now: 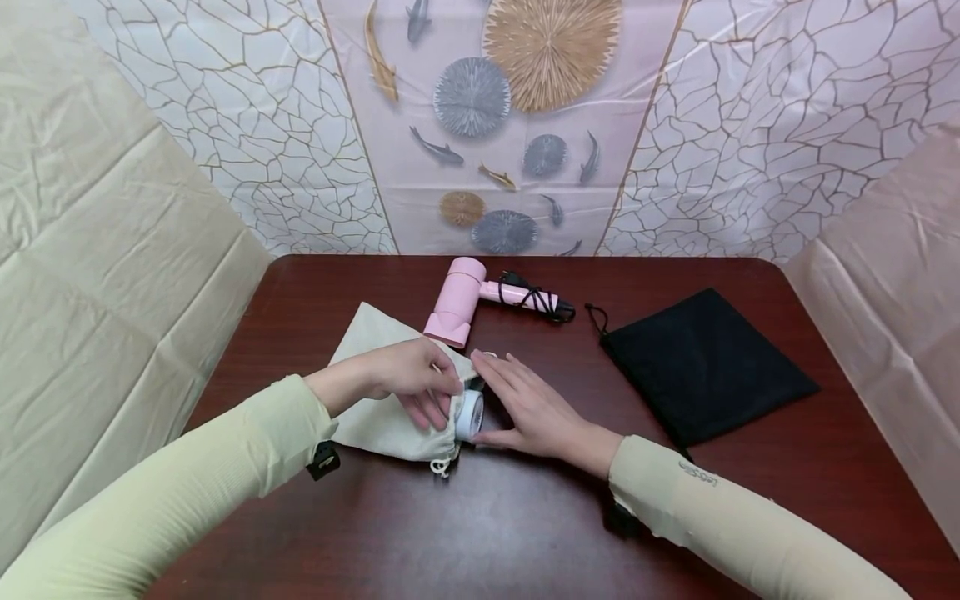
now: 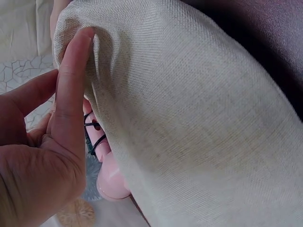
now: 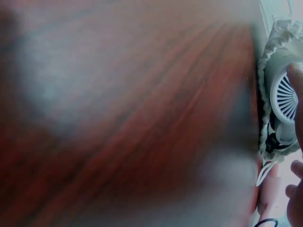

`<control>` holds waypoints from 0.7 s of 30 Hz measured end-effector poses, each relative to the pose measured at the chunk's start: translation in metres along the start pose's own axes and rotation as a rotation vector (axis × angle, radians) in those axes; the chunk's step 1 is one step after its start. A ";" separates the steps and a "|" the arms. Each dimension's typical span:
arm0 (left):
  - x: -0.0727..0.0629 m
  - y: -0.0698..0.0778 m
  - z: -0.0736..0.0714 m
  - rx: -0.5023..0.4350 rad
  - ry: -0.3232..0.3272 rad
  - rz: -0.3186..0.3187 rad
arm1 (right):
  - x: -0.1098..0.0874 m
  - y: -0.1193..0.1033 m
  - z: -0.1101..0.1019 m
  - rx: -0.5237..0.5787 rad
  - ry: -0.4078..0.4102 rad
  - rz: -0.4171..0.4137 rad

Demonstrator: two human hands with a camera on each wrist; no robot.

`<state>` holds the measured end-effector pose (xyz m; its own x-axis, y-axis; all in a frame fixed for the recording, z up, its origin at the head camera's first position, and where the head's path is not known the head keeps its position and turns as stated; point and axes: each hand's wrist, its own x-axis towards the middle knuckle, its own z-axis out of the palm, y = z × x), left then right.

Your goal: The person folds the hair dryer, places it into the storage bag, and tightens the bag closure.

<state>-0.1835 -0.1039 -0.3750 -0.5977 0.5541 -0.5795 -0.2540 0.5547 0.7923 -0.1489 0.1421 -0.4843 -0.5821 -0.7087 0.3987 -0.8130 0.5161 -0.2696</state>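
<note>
A cream drawstring bag lies on the table, its mouth toward the right. Out of the mouth shows the white end of a device with a round slatted grille, like a hair dryer's; the bag hides the rest. My left hand reaches over the bag and pinches the cloth at its mouth, with the lower fingers stretched along the fabric. My right hand is at the mouth with fingers extended, the thumb by the white end and the other fingertips by the far rim.
Behind the bag lies a pink hair dryer, its black cord wound around the handle. A flat black drawstring bag rests on the right of the dark red table. Patterned cloth walls stand behind and beside the table.
</note>
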 end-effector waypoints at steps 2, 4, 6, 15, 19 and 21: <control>0.001 0.000 0.000 -0.001 -0.004 0.002 | 0.004 0.000 0.001 0.000 -0.004 0.005; 0.001 0.000 0.001 -0.002 -0.005 0.005 | 0.007 0.000 0.003 0.003 -0.010 0.019; 0.002 0.000 0.001 -0.004 -0.005 0.004 | 0.011 -0.002 0.004 0.016 -0.020 0.042; 0.002 -0.002 0.002 0.028 -0.011 0.011 | 0.023 -0.006 0.016 0.031 -0.015 0.079; -0.002 -0.006 0.002 0.113 0.018 0.043 | 0.021 -0.005 0.015 0.013 -0.029 0.076; -0.004 -0.009 0.002 0.158 0.044 0.067 | 0.019 -0.002 0.013 0.002 -0.050 0.076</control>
<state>-0.1769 -0.1101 -0.3803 -0.6430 0.5674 -0.5145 -0.0919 0.6097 0.7873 -0.1584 0.1213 -0.4872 -0.6422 -0.6907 0.3326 -0.7664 0.5686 -0.2990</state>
